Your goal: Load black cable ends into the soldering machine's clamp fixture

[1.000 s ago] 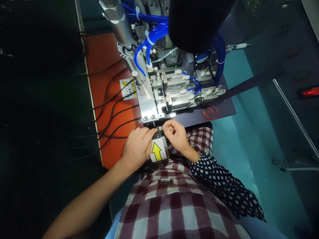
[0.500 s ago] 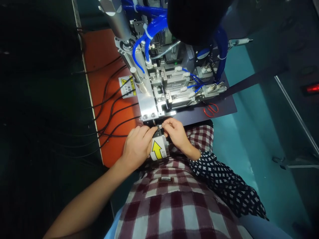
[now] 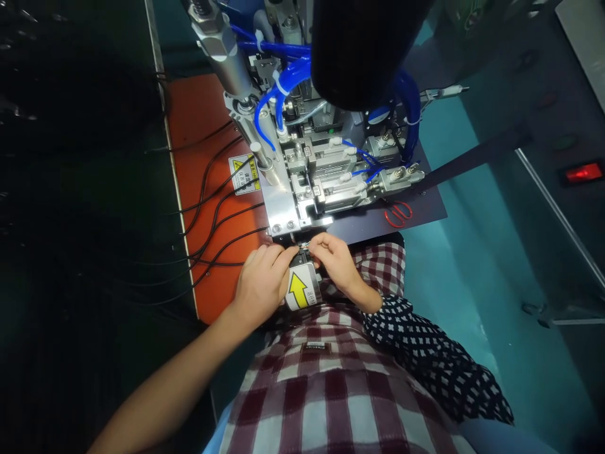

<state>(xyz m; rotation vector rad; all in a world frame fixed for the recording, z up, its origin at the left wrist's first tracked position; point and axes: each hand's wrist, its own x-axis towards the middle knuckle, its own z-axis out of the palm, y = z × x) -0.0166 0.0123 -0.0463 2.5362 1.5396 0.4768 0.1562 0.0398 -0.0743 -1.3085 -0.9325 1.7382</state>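
A small shiny metal part (image 3: 304,246) lies at the front end of the machine (image 3: 282,205), between the fingertips of my two hands. My left hand (image 3: 263,275) is closed, its thumb and fingers pressed to the part's left side; several of its fingers are hidden. From the right, my right hand (image 3: 334,260) pinches with thumb and index finger at the part's other side. Just below the fingertips sits a white plate with a yellow arrow (image 3: 299,289), partly covered by my left hand. The part is too small to name.
Black cables (image 3: 215,211) cross the orange board (image 3: 182,120) on the left. Blue air tubes (image 3: 293,72) and a dark cylinder (image 3: 363,57) rise over the machine. Red-handled scissors (image 3: 398,215) lie on the grey plate at right. A red light (image 3: 585,173) glows farther right.
The view has shifted slightly, so the machine and hands sit a little lower. Both hands keep nearly the same hold at the small metal part.
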